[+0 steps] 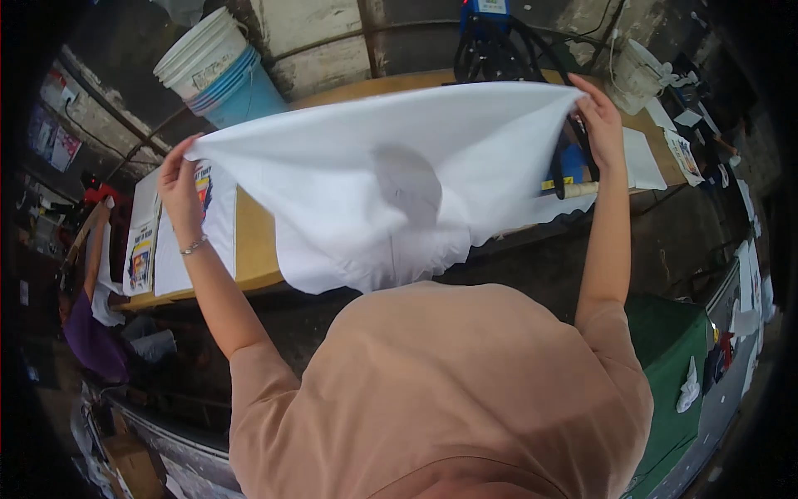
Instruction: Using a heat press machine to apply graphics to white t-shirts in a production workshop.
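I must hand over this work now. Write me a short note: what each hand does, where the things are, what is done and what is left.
Left hand: grips the left corner of the white cloth.
Right hand: grips the right corner.
The cloth hangs spread in the air above the wooden table.
Printed sheets lie at the table's left end.
Done: cloth lifted and spread.
Left: cloth is not yet laid on the table.

Wooden worktable, stacked buckets, stained wall, dark, possibly concrete floor

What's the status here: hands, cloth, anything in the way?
Left hand and right hand each grip an edge of the white fabric sheet, held spread in the air. Wooden worktable beneath. Nothing blocking.
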A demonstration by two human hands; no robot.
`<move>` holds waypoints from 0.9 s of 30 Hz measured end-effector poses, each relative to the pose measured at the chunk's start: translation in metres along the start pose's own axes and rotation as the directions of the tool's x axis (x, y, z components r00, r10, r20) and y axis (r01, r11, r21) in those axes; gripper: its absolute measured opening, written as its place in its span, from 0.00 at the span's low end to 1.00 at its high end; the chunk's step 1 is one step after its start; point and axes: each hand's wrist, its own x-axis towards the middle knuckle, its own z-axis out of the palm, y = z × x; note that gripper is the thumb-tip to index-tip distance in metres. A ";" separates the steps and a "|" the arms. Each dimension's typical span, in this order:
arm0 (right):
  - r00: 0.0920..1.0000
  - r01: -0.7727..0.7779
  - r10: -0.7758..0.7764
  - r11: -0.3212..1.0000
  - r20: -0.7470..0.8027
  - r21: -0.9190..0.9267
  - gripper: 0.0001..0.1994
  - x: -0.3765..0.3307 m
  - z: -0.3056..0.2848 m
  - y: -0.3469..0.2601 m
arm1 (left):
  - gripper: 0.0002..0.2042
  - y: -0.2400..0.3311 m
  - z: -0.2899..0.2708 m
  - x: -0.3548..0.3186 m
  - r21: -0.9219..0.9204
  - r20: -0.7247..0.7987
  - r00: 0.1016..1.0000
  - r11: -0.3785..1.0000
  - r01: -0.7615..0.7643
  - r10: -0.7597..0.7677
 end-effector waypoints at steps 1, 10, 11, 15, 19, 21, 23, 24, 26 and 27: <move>0.997 0.020 -0.020 1.000 -0.074 -0.011 0.14 0.010 0.005 -0.008 | 0.10 0.008 -0.002 0.008 0.020 -0.066 0.997 0.999 -0.043 0.044; 0.984 0.162 -0.168 0.983 -0.065 -0.091 0.13 -0.020 0.006 -0.057 | 0.14 0.062 -0.049 -0.019 0.013 -0.198 0.971 0.991 -0.137 0.136; 0.983 0.142 -0.157 0.979 -0.096 -0.148 0.14 -0.027 -0.002 -0.055 | 0.14 0.066 -0.053 -0.030 -0.003 -0.219 0.971 0.996 -0.094 0.091; 0.964 0.239 -0.249 0.965 -0.095 -0.106 0.17 -0.039 -0.032 -0.053 | 0.15 0.080 -0.057 -0.050 0.011 -0.174 0.976 0.991 -0.133 0.133; 0.941 0.321 -0.318 0.947 -0.113 0.010 0.14 -0.028 -0.048 -0.066 | 0.14 0.095 -0.054 -0.048 -0.092 -0.185 0.970 0.980 -0.176 0.157; 0.942 0.330 -0.331 0.943 -0.059 -0.032 0.13 -0.020 -0.044 -0.069 | 0.14 0.097 -0.052 -0.044 -0.137 -0.180 0.971 0.973 -0.184 0.158; 0.942 0.331 -0.337 0.930 -0.009 -0.157 0.09 -0.012 -0.029 -0.064 | 0.13 0.089 -0.051 -0.040 -0.162 -0.160 0.979 0.974 -0.155 0.129; 0.943 0.329 -0.333 0.932 0.000 -0.152 0.09 -0.007 -0.017 -0.058 | 0.13 0.083 -0.050 -0.039 -0.151 -0.160 0.983 0.981 -0.119 0.095; 0.969 0.231 -0.245 0.915 -0.001 -0.330 0.06 0.001 0.008 -0.039 | 0.11 0.061 -0.048 -0.038 -0.146 -0.164 0.986 0.989 -0.030 0.006; 0.981 0.189 -0.189 0.916 0.034 -0.353 0.07 0.004 0.021 -0.028 | 0.11 0.047 -0.049 -0.039 -0.153 -0.156 0.988 0.988 -0.014 -0.010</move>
